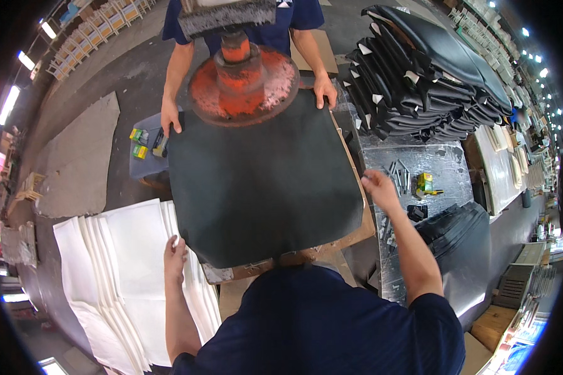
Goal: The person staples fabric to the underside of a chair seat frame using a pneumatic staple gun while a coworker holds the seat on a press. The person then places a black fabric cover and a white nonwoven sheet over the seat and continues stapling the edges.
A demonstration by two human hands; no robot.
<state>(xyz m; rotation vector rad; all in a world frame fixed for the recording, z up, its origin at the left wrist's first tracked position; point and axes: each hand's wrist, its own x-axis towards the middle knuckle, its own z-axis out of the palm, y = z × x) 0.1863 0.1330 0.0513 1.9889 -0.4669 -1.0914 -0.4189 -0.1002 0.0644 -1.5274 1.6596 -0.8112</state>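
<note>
A black sheet [263, 181], leather-like and smooth, covers a board [356, 236] in front of me. Beside its near left corner is my left hand [176, 257], the fingers loosely bent and apart, with nothing seen in them. At the sheet's right edge my right hand [381, 189] has its fingers curled together; whatever they pinch, if anything, is too small to make out. Over the far part of the sheet hangs a round red press head [244, 87], worn and flaky. Across from me, another person's hands [171, 115] rest at the sheet's far corners.
White sheets [131, 250] are stacked at the left, near a grey bin [145, 140] with small boxes. Right of me, a table [381, 153] carries loose metal pieces [401, 175], a yellow-green box [425, 182] and black sheets [460, 234]. Black upholstered pieces [419, 81] rise behind it.
</note>
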